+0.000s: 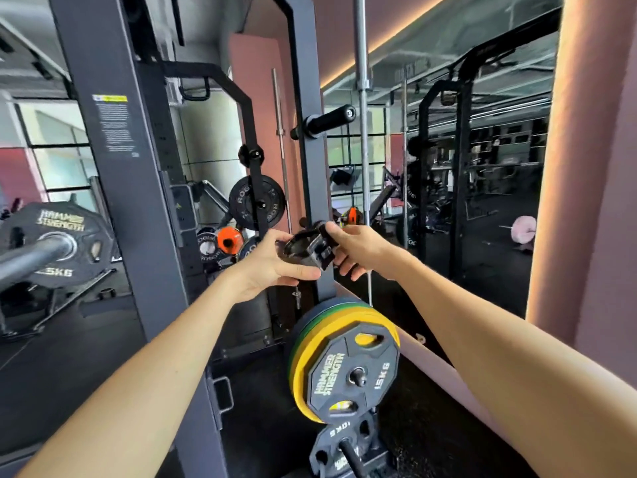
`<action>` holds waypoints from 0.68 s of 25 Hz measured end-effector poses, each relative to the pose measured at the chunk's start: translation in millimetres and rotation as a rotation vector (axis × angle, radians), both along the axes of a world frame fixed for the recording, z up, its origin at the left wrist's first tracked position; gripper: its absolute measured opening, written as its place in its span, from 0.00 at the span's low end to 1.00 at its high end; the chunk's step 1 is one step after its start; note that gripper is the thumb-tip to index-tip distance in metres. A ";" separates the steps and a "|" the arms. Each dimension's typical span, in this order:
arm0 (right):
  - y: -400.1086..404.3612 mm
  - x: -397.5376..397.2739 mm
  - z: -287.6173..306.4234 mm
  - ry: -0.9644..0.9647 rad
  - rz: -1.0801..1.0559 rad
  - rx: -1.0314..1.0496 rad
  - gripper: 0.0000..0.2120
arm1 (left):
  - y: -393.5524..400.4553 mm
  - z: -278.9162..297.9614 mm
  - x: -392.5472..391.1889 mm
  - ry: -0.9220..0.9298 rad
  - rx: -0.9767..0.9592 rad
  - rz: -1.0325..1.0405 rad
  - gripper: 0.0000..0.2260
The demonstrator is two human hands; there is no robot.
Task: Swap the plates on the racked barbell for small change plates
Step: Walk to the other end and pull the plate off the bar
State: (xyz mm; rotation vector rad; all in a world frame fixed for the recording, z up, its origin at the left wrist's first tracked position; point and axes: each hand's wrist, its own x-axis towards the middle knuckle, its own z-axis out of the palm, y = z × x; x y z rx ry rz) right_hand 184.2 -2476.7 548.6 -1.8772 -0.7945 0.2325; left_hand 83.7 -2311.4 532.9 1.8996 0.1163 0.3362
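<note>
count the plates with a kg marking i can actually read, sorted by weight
15 kg: 2, the plate on the racked barbell and the front plate on the low storage peg
10 kg: 1, the plate on the bottom peg
Total: 3

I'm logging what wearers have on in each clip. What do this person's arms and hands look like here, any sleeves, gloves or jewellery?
Both forearms are bare, no sleeves in view. The left hand and right hand wear no gloves, and no watch, band or ring shows on either wrist or the visible fingers.
</note>
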 end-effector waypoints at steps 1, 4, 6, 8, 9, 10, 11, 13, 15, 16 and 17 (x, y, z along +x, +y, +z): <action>6.6 1.2 -4.3 0.023 0.040 0.012 0.24 | 7.7 -2.0 -1.3 -0.003 0.037 0.038 0.39; 42.4 -6.4 -22.7 0.098 0.172 0.046 0.18 | 31.2 -12.3 -26.9 0.008 0.150 0.155 0.42; 73.1 -18.4 -36.7 0.140 0.259 0.052 0.17 | 49.4 -22.9 -53.3 0.017 0.209 0.237 0.41; 110.3 -39.4 -48.9 0.180 0.348 0.045 0.16 | 73.5 -35.2 -86.6 0.023 0.223 0.337 0.40; 129.2 -53.2 -55.2 0.198 0.387 0.044 0.16 | 86.1 -41.7 -104.3 0.026 0.219 0.377 0.40; 148.1 -69.2 -62.1 0.216 0.420 0.043 0.16 | 98.3 -48.0 -124.0 0.033 0.221 0.417 0.39; 167.4 -86.2 -69.7 0.239 0.450 0.046 0.17 | 111.3 -54.6 -144.5 0.044 0.225 0.451 0.39; 199.0 -115.4 -83.4 0.275 0.478 0.052 0.17 | 129.7 -64.7 -179.1 0.064 0.227 0.499 0.39; 235.8 -151.8 -95.0 0.293 0.470 0.035 0.18 | 152.3 -74.0 -221.7 0.083 0.213 0.537 0.39; 252.6 -168.7 -100.1 0.301 0.458 0.030 0.20 | 163.7 -78.3 -241.2 0.094 0.199 0.543 0.39; 271.6 -190.0 -105.7 0.315 0.457 0.034 0.23 | 178.6 -83.6 -264.7 0.104 0.193 0.554 0.39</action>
